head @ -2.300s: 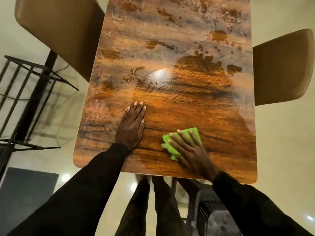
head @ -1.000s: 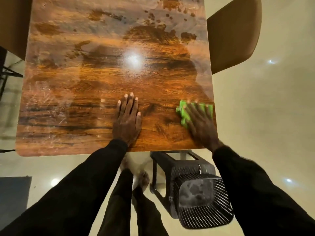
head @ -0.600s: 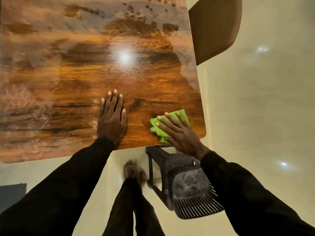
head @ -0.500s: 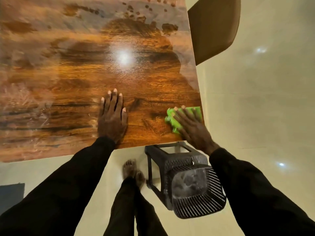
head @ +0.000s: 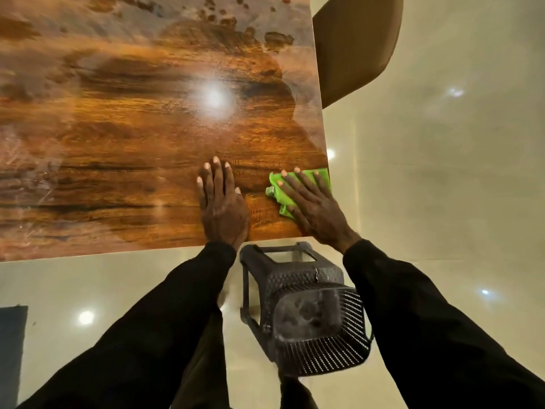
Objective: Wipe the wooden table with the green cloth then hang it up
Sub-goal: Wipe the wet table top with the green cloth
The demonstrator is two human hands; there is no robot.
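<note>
The wooden table (head: pixel 124 137) fills the upper left, glossy with wet streaks and dry patches toward the far side. A folded green cloth (head: pixel 295 184) lies at the table's near right corner, its right end at the table's edge. My right hand (head: pixel 315 208) presses flat on the cloth with fingers spread, covering most of it. My left hand (head: pixel 222 205) rests palm down on bare wood just left of the cloth, fingers together, holding nothing.
A black plastic stool (head: pixel 306 314) stands on the floor under the near table edge between my arms. A tan chair (head: pixel 356 45) sits at the table's right side. Glossy cream floor tiles (head: pixel 442 172) lie to the right. A dark mat (head: pixel 11 349) shows at the lower left.
My right hand has slid the cloth back and forth along the near edge, ending at the right corner. My left hand stays planted on the wood. The view has shifted rightwards.
</note>
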